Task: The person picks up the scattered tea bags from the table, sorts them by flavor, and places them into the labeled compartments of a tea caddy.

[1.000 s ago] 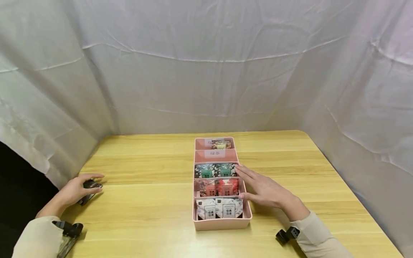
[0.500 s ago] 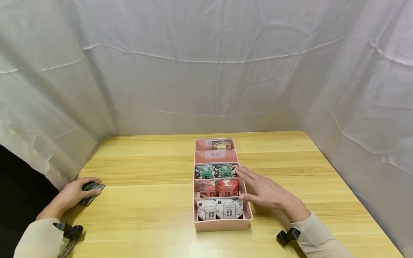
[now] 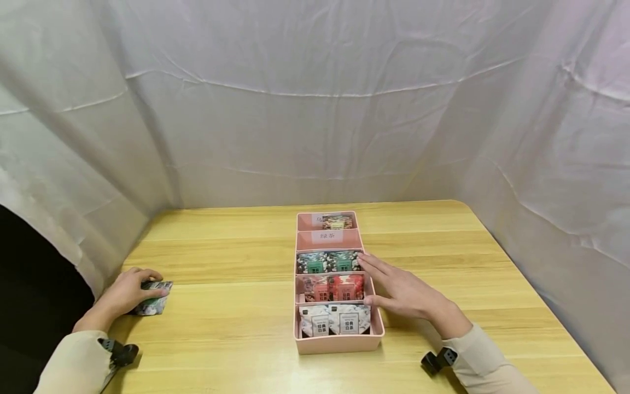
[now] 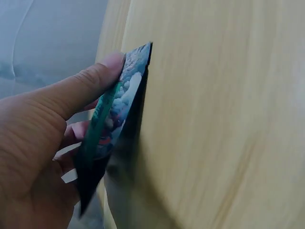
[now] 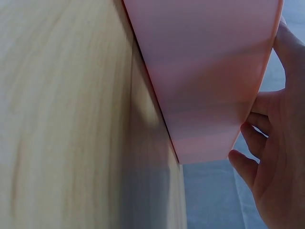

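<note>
At the table's left edge my left hand (image 3: 123, 295) pinches a tea sachet (image 3: 153, 300) between thumb and fingers. In the left wrist view the sachet, dark with a green label and pale floral print (image 4: 125, 102), stands tilted on edge, close to the wood. A long pink divided box (image 3: 339, 345) sits mid-table. My right hand (image 3: 406, 293) rests its fingertips on the box's right rim, fingers fairly straight, holding no sachet. The right wrist view shows the box's pink side wall (image 5: 205, 71) beside that hand.
Inside the box, front to back, are white sachets (image 3: 349, 320), red sachets (image 3: 346, 287), green-labelled sachets (image 3: 343, 261), a compartment showing only a paper label (image 3: 327, 236), and a yellow-labelled sachet (image 3: 337, 222). A white curtain (image 3: 315, 137) surrounds the table (image 3: 226, 262).
My left hand has shifted slightly right with the sachet, whose printed face now shows more. The right hand and the box have stayed put.
</note>
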Available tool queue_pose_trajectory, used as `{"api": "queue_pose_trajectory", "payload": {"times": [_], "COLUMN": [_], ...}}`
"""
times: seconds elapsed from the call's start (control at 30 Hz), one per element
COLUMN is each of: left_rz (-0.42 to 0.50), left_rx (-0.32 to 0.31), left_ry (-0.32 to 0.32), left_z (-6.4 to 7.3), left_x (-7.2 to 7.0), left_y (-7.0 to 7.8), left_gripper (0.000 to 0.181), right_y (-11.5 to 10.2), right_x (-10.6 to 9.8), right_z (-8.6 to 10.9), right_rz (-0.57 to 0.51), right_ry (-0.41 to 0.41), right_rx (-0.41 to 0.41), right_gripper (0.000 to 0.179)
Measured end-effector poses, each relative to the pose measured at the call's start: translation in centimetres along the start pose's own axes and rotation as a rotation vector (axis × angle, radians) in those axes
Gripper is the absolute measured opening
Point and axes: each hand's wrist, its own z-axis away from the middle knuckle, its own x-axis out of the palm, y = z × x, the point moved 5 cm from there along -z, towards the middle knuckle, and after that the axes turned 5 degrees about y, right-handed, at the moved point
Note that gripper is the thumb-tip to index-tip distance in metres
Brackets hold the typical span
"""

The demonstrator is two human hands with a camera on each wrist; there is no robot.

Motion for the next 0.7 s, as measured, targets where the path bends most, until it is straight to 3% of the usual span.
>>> {"api": "queue_pose_trajectory", "payload": {"times": [0.23,0.7], "left_rz": [0.04,0.082], "left_rx": [0.031,0.005], "left_ry": [0.015,-0.001], "left_z": [-1.2,-3.5], "left_x": [-0.2,-1.7], "left_y": [2.1,6.9], "left_gripper": [0.041,0.031], "right_y": [0.0,-0.1], "right_x": [0.0,-0.1], "right_z": [0.0,0.0], "right_rz": [0.0,0.002], "right_ry": [0.005,0.021], "right_rx": [-0.006,-0.017], "right_gripper": [0.08,0.079]}}
